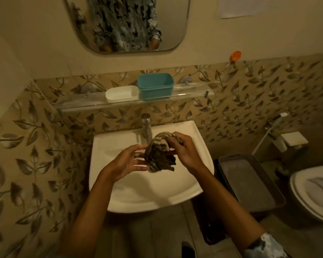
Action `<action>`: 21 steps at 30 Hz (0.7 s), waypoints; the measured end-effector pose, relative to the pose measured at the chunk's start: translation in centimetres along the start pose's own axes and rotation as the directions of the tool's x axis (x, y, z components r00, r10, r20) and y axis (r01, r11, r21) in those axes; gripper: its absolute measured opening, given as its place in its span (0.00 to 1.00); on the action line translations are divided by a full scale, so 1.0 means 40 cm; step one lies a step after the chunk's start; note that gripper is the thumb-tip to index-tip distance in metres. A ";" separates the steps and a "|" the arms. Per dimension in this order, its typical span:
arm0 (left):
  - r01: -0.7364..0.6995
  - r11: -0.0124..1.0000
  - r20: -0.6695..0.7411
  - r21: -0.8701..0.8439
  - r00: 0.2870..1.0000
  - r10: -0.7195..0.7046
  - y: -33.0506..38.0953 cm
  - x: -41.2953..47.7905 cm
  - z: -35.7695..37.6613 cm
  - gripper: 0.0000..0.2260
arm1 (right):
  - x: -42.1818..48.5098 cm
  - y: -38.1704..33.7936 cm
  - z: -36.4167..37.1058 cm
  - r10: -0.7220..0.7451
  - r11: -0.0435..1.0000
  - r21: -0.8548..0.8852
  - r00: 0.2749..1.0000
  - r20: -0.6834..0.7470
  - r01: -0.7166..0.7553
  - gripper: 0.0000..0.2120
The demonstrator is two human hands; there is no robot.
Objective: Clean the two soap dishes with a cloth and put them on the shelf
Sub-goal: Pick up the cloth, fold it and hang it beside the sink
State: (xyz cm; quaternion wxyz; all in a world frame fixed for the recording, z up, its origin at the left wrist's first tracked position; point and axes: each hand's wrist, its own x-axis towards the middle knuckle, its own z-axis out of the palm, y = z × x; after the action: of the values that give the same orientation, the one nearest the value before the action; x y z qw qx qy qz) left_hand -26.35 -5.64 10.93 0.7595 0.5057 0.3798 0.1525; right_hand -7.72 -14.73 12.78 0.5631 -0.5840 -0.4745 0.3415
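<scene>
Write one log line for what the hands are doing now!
hands: left hand and right hand hold cloth over sink | white dish, teal dish: on shelf

One head-worn wide view looks steeply down, close over the sink (119, 146), facing the mirror wall.

White soap dish (122, 95) and teal soap dish (155, 86) upright, touching side by side on my glass shelf (78, 104), dark striped cloth (159, 155) bunched over the sink
</scene>
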 end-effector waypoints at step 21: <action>0.010 0.964 0.185 -0.264 0.982 0.041 -0.105 0.038 0.426 0.12 | -0.216 0.054 -0.320 0.611 0.702 0.539 0.782 -0.120 -0.466 0.19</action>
State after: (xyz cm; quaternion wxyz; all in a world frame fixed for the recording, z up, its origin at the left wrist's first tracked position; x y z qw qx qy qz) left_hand -13.54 -17.68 9.98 0.8512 0.4153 0.2786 0.1591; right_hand 1.87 -26.94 11.18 0.6263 -0.5826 -0.0922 0.5098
